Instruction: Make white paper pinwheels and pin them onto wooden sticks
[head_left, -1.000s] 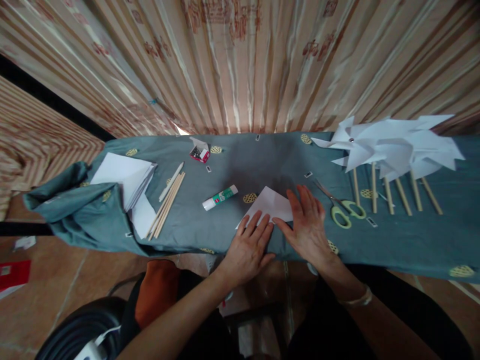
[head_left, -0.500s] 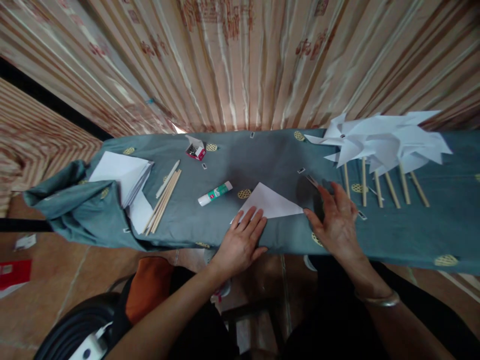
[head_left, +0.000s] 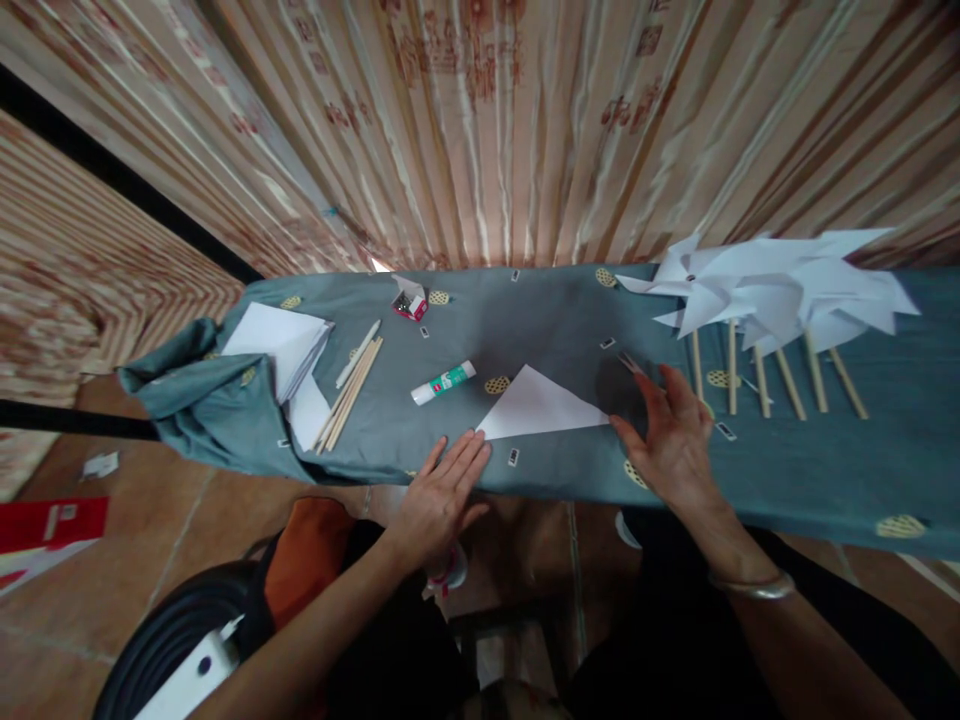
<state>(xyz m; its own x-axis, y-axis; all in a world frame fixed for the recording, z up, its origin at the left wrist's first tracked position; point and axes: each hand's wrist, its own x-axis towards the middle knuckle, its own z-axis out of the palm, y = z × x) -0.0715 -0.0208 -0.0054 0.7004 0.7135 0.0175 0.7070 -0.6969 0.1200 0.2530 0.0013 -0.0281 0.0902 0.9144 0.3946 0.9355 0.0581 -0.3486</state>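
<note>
A sheet of white paper folded into a triangle (head_left: 541, 405) lies on the cloth-covered table. My left hand (head_left: 442, 490) lies flat, its fingers straight and its fingertips at the left corner of that paper. At the opposite corner is the thumb of my right hand (head_left: 671, 435). The fingers of this hand curl around what look like scissors (head_left: 628, 361); only the thin metal tips show past the index finger, and the rest is hidden. Beyond my left hand is a white and green glue stick (head_left: 444, 382), lying on its side.
White paper pinwheels (head_left: 780, 290) on wooden sticks lie at right. Leftward are bare wooden sticks (head_left: 352, 395), a white pen (head_left: 358, 355), a small open red box (head_left: 410, 300) of metal bits and stacked white paper (head_left: 274, 340). A curtain (head_left: 480, 130) hangs behind the table.
My left hand has slid left, off the middle of the folded paper to its left corner, uncovering the lower edge. My right hand stays at the right corner. The camera view has shifted slightly.
</note>
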